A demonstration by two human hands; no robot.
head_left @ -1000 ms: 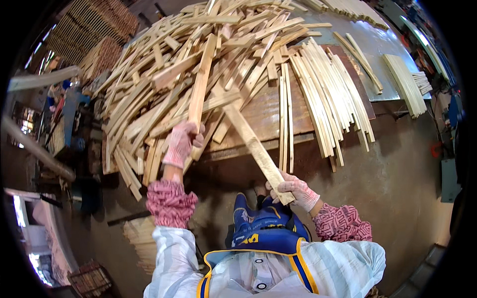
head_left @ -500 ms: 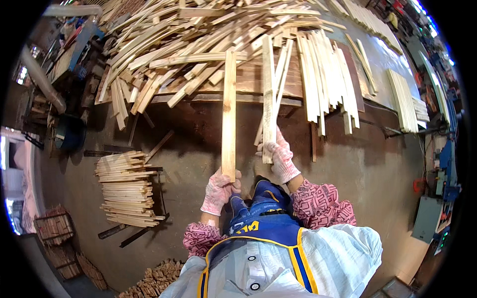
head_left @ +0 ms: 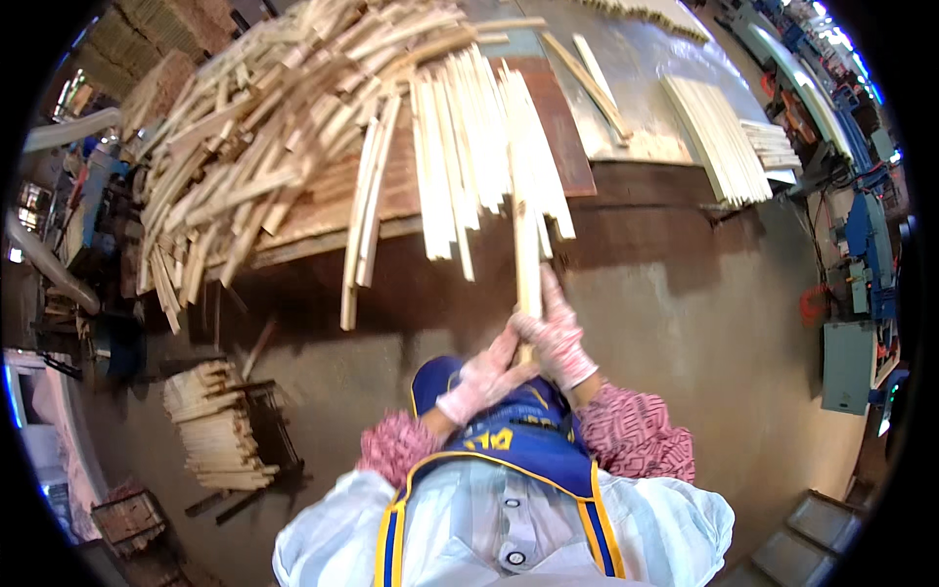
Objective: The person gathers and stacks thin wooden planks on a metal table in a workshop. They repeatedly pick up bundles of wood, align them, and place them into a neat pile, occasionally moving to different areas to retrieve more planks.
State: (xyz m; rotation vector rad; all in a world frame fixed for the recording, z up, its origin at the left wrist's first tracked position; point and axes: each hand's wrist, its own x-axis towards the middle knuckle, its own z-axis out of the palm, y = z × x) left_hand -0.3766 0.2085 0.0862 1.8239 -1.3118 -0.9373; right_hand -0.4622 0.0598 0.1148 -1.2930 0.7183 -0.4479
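A long, pale wooden strip (head_left: 528, 259) points away from me, its far end over the row of strips on the table. My right hand (head_left: 559, 338), in a pinkish-white glove, is closed round the near part of it from the right, one finger stretched along its side. From the left, my gloved left hand (head_left: 487, 374) grips its near end, fingers and thumb against the wood. The hands almost touch. Blur hides whether they hold one strip or more pressed together. Just beyond lies a row of pale strips (head_left: 448, 161), near ends jutting past the table edge.
A big jumbled heap of strips (head_left: 264, 127) covers the table's left part. Two strips (head_left: 370, 205) overhang its edge. Neat bundles (head_left: 719, 142) lie on the right. A stack of strips (head_left: 217, 426) rests on a low stand at left. Blue machinery (head_left: 866, 235) lines the far right.
I have turned to the right, so the heap now sits further left. My hands, apart before with wood in each, have come together at the near end of the held wood.
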